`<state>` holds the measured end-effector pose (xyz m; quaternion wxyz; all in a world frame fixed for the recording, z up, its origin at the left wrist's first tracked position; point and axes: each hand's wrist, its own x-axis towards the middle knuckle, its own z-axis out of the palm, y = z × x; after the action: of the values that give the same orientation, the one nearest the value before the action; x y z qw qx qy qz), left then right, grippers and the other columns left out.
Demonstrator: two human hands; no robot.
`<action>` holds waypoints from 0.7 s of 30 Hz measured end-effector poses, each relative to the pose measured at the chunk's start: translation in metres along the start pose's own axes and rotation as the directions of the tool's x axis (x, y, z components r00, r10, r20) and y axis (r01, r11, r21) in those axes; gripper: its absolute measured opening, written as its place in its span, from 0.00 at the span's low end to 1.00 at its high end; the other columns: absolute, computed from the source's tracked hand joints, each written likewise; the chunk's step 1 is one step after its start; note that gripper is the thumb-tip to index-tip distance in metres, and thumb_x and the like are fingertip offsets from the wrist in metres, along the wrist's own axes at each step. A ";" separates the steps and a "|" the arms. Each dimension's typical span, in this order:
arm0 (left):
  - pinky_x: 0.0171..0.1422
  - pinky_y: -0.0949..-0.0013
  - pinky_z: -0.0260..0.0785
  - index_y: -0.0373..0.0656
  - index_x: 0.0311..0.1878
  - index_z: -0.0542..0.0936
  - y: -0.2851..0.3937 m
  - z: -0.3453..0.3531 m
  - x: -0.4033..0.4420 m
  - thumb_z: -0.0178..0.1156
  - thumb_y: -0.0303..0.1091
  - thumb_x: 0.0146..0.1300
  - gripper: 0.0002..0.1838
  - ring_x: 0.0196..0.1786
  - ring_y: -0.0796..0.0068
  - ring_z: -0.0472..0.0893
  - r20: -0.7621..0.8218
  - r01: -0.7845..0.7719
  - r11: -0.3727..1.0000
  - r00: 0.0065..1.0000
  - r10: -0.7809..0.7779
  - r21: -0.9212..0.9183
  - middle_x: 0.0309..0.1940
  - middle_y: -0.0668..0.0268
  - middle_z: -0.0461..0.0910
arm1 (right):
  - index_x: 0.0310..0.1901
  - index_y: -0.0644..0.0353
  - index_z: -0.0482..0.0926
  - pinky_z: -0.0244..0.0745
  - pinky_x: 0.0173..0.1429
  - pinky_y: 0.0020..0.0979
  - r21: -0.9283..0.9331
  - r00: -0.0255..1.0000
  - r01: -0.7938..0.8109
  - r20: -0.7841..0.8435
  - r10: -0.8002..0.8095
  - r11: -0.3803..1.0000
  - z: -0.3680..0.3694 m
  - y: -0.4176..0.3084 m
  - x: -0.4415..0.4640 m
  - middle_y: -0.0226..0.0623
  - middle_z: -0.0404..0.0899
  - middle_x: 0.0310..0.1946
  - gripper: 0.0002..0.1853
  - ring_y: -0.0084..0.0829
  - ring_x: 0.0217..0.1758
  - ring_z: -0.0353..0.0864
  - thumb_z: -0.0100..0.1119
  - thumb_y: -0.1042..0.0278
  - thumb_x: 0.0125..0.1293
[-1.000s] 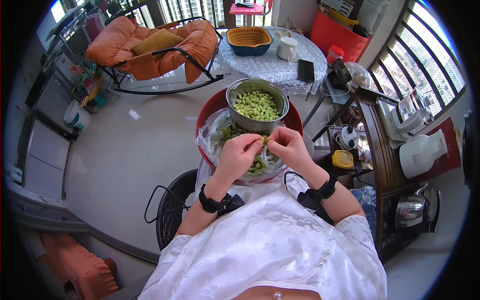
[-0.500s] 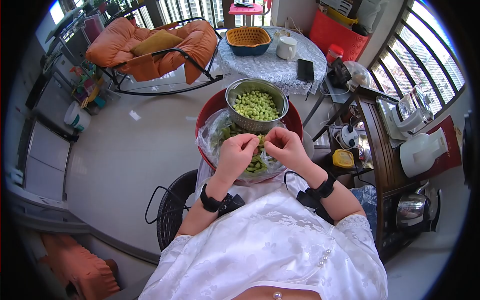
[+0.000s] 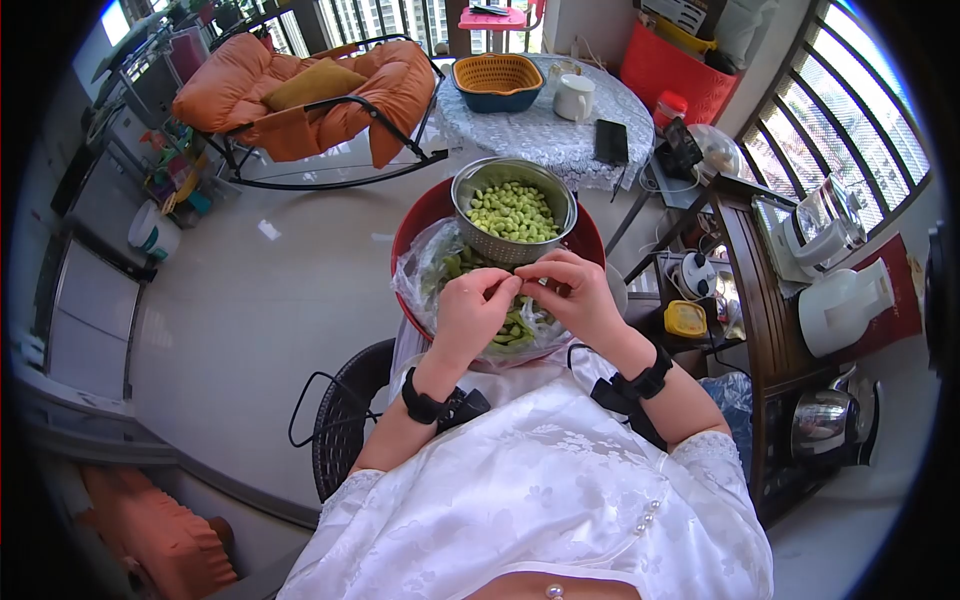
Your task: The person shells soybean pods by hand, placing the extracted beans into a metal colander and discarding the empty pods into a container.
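My left hand (image 3: 476,308) and my right hand (image 3: 567,292) meet fingertip to fingertip, both closed in a pinch. A green bean pod is between them, mostly hidden by the fingers. Just beyond stands a perforated metal colander (image 3: 490,245) holding many shelled green beans (image 3: 513,211). Below my hands, a clear plastic bag (image 3: 414,270) lies open with green pods (image 3: 513,330) inside. Colander and bag both sit in a large red basin (image 3: 408,236) in front of my lap.
A round table with a lace cloth (image 3: 520,140) carries an orange and blue basket (image 3: 497,82), a white mug (image 3: 573,97) and a phone (image 3: 611,141). On my right is a dark wooden shelf (image 3: 745,260) with kettles. An orange rocking chair (image 3: 300,105) stands back left.
My right hand has turned slightly, its fingers now over the top and closer to my left fingertips. The yellow-green pod seen between the hands is now mostly covered.
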<state>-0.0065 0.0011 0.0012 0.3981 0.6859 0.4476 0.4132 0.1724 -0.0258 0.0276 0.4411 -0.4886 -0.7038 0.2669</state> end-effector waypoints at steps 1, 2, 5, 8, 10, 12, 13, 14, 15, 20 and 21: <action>0.34 0.74 0.71 0.35 0.39 0.85 0.000 0.000 0.000 0.62 0.32 0.65 0.09 0.28 0.80 0.80 0.002 0.000 1.000 1.000 0.000 0.000 0.25 0.66 0.83 | 0.43 0.59 0.87 0.72 0.33 0.23 0.023 1.000 -0.009 0.000 0.009 1.000 0.000 0.001 0.000 0.32 0.82 0.33 0.09 0.22 0.28 0.78 0.68 0.74 0.60; 0.33 0.72 0.70 0.35 0.38 0.85 0.000 0.001 0.000 0.63 0.34 0.65 0.10 0.26 0.77 0.80 -0.006 0.014 0.999 1.000 -0.014 -0.035 0.23 0.64 0.82 | 0.43 0.60 0.87 0.72 0.33 0.22 0.046 1.000 -0.017 0.000 0.017 0.999 0.001 0.003 0.000 0.32 0.82 0.33 0.09 0.21 0.27 0.78 0.68 0.74 0.60; 0.31 0.71 0.69 0.36 0.37 0.85 0.002 -0.002 0.001 0.63 0.35 0.65 0.11 0.24 0.76 0.78 0.010 0.056 0.993 0.998 -0.055 -0.102 0.21 0.63 0.81 | 0.43 0.62 0.86 0.71 0.33 0.21 0.138 0.987 -0.156 0.063 0.149 0.978 0.000 0.007 0.000 0.29 0.83 0.32 0.08 0.16 0.28 0.76 0.67 0.73 0.62; 0.30 0.72 0.67 0.36 0.37 0.85 0.001 -0.002 0.003 0.63 0.35 0.66 0.11 0.24 0.80 0.76 0.032 0.085 0.984 0.996 -0.081 -0.159 0.20 0.66 0.80 | 0.42 0.64 0.84 0.70 0.33 0.19 0.351 0.957 -0.290 0.113 0.268 0.890 0.006 0.021 -0.001 0.25 0.83 0.32 0.07 0.12 0.29 0.75 0.67 0.72 0.64; 0.30 0.73 0.67 0.35 0.36 0.85 0.001 -0.002 0.003 0.63 0.35 0.66 0.11 0.23 0.81 0.75 0.029 0.086 0.979 0.996 -0.082 -0.186 0.20 0.66 0.79 | 0.42 0.64 0.83 0.69 0.33 0.18 0.395 0.964 -0.264 0.072 0.257 0.880 0.009 0.031 0.000 0.24 0.82 0.32 0.07 0.11 0.29 0.74 0.67 0.71 0.64; 0.29 0.72 0.67 0.36 0.36 0.84 0.005 -0.003 0.002 0.63 0.36 0.66 0.11 0.22 0.80 0.75 -0.016 0.096 0.987 0.995 -0.099 -0.125 0.19 0.66 0.79 | 0.42 0.64 0.82 0.68 0.33 0.17 0.437 0.969 -0.235 0.034 0.245 0.868 0.007 0.036 0.004 0.23 0.81 0.31 0.08 0.10 0.29 0.73 0.67 0.71 0.65; 0.29 0.72 0.67 0.36 0.36 0.84 0.005 -0.002 0.002 0.63 0.36 0.66 0.11 0.22 0.80 0.75 -0.023 0.097 0.987 0.995 -0.100 -0.126 0.19 0.66 0.79 | 0.42 0.64 0.80 0.70 0.38 0.17 0.391 0.971 -0.210 -0.026 0.238 0.896 0.003 0.038 0.009 0.23 0.81 0.33 0.08 0.11 0.33 0.75 0.67 0.72 0.65; 0.29 0.71 0.67 0.36 0.35 0.84 0.005 -0.002 0.002 0.64 0.37 0.65 0.12 0.22 0.78 0.76 -0.045 0.075 0.995 0.996 -0.078 -0.068 0.19 0.65 0.80 | 0.43 0.63 0.79 0.72 0.43 0.16 0.342 0.970 -0.186 -0.085 0.227 0.921 0.000 0.040 0.014 0.23 0.81 0.34 0.08 0.12 0.38 0.78 0.66 0.73 0.66; 0.30 0.71 0.68 0.36 0.35 0.84 0.004 -0.002 0.002 0.64 0.38 0.65 0.12 0.22 0.76 0.77 -0.067 0.054 0.998 0.996 -0.055 -0.009 0.19 0.64 0.80 | 0.43 0.64 0.79 0.71 0.40 0.16 0.348 0.966 -0.161 -0.135 0.220 0.924 -0.003 0.040 0.020 0.22 0.80 0.33 0.08 0.10 0.35 0.76 0.67 0.73 0.65; 0.31 0.68 0.70 0.38 0.35 0.84 0.002 -0.002 0.001 0.65 0.41 0.64 0.14 0.23 0.70 0.80 -0.031 0.080 0.996 0.996 -0.079 0.034 0.21 0.62 0.82 | 0.42 0.62 0.80 0.67 0.30 0.19 0.145 0.950 -0.151 -0.251 0.184 0.978 -0.015 0.040 0.045 0.23 0.81 0.30 0.08 0.10 0.25 0.71 0.66 0.73 0.62; 0.31 0.67 0.71 0.38 0.35 0.84 0.002 -0.001 0.001 0.65 0.42 0.64 0.14 0.23 0.69 0.80 -0.030 0.077 0.996 0.997 -0.076 0.048 0.22 0.62 0.82 | 0.42 0.62 0.80 0.68 0.30 0.19 0.120 0.955 -0.143 -0.244 0.168 0.983 -0.017 0.040 0.048 0.24 0.81 0.31 0.08 0.11 0.25 0.71 0.66 0.74 0.62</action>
<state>-0.0068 0.0020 0.0038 0.3903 0.6719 0.4890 0.3964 0.1991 0.0325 0.0199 0.5289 -0.5497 -0.5868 0.2714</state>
